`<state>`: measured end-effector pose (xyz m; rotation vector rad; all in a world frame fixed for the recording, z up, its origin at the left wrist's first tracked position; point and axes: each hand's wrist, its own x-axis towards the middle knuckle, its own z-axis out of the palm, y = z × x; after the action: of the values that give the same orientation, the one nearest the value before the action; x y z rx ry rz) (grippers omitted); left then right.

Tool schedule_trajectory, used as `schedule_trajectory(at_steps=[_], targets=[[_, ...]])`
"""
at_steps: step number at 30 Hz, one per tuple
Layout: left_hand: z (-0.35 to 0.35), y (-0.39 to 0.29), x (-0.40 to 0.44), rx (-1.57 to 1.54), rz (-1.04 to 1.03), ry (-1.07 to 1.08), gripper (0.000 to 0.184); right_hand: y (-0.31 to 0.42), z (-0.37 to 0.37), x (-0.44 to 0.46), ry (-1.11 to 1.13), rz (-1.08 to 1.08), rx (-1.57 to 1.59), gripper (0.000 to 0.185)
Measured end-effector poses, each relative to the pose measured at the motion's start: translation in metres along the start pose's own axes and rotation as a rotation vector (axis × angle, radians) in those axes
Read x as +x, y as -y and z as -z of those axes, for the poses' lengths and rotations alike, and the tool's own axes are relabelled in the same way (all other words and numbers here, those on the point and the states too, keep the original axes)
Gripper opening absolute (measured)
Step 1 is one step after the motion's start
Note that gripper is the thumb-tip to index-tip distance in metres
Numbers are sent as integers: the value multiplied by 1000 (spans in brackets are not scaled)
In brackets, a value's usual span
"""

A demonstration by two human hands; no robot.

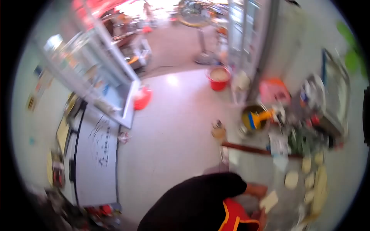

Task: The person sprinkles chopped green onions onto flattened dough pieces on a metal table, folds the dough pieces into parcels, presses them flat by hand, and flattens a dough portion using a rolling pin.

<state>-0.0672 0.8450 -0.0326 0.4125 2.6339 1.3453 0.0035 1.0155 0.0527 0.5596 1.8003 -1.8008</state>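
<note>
From the black sleeve [200, 200] my left hand [256, 190] reaches right over a grey work surface. A pale flat piece [269, 201] lies against its lower edge. Near the bottom, beside the red cloth with yellow trim [235, 217], my right hand [262, 220] is partly visible just below the same piece. Both hands are blurred, and their fingers cannot be made out. Further right on the surface are a round pale piece [291, 180] and several smaller flat pieces [309, 180].
A dark brown bar [246, 148] lies along the surface's far edge. Beyond it are a pot [246, 117] with a yellow and blue tool [260, 117] and a pink container [274, 91]. A red bucket [218, 79] stands by the doorway; a whiteboard [98, 158] is left.
</note>
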Motion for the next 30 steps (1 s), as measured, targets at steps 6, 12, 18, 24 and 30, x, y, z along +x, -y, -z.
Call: schedule_trajectory(at_steps=[6,12,18,24,30], targets=[[-18,12,27,436,-481,96,16,-5,44,0,-391,326,-194,19],[49,-70,41,-214,283,206,27,47,4,30,-421,20,94,26],[70,-82,46,-227,135,297,29,43,0,14,-465,310,-340,28],[84,-76,-30,318,-511,222,46,23,-40,-46,-493,811,-963,42],[69,-63,-37,548,-608,199,58,11,-50,-31,-587,883,-1057,47]])
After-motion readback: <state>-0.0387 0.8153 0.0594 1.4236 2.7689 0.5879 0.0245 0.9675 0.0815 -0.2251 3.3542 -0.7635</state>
